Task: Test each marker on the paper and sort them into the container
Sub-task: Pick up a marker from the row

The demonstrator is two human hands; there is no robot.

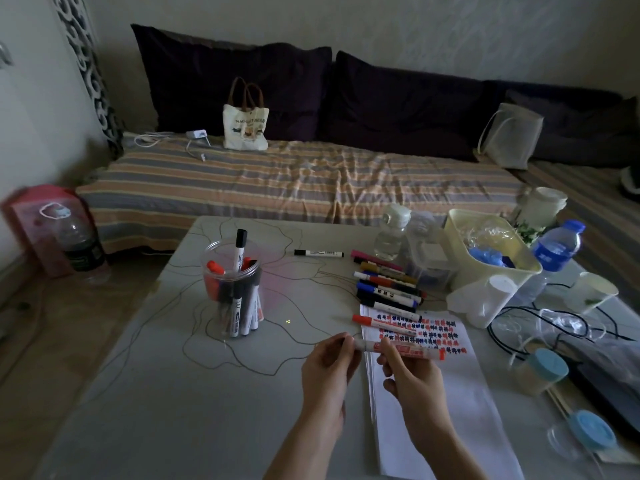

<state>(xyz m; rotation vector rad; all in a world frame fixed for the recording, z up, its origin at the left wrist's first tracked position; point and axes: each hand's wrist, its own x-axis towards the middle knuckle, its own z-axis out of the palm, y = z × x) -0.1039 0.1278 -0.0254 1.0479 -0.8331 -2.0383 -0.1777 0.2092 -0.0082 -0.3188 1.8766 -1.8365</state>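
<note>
Gripping a slim white plastic marker with a red cap (405, 348) level above the smooth grey table (173, 393), the left hand (327, 368) pinches its blurred left end, perhaps a cap, and the right hand (410, 374) curls round its barrel. Behind them, a clear round plastic cup (232, 289) holds upright red and black markers. White paper (433, 393) with red and blue test marks lies under the right hand.

A white cloth bag with brown handles (246, 128) sits on the striped bed cover (294, 178) in the upper middle of the frame. At the right, a cream plastic tub (491, 268) stands beside a clear water bottle with a blue label (557, 249). A pink box (38, 230) is at the left edge.
</note>
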